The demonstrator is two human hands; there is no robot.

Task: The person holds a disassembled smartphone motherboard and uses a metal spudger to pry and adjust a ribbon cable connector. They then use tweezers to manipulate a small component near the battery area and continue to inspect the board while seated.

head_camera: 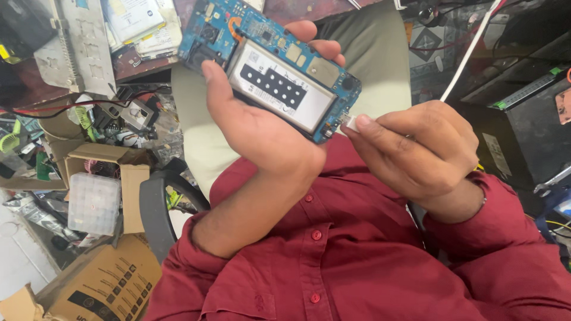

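Note:
My left hand grips an opened smartphone with its back cover off. A blue circuit board and a white battery with a black patch show. The thumb lies along the phone's near-left edge and the fingertips curl over its far side. My right hand pinches a small white cable plug against the port at the phone's lower right end. A white cable runs up to the right. Both arms wear red shirt sleeves.
Cardboard boxes and a clear plastic compartment box sit at lower left beside a black chair armrest. Perforated metal parts, wires and clutter fill the upper left. Black equipment cases stand on the right.

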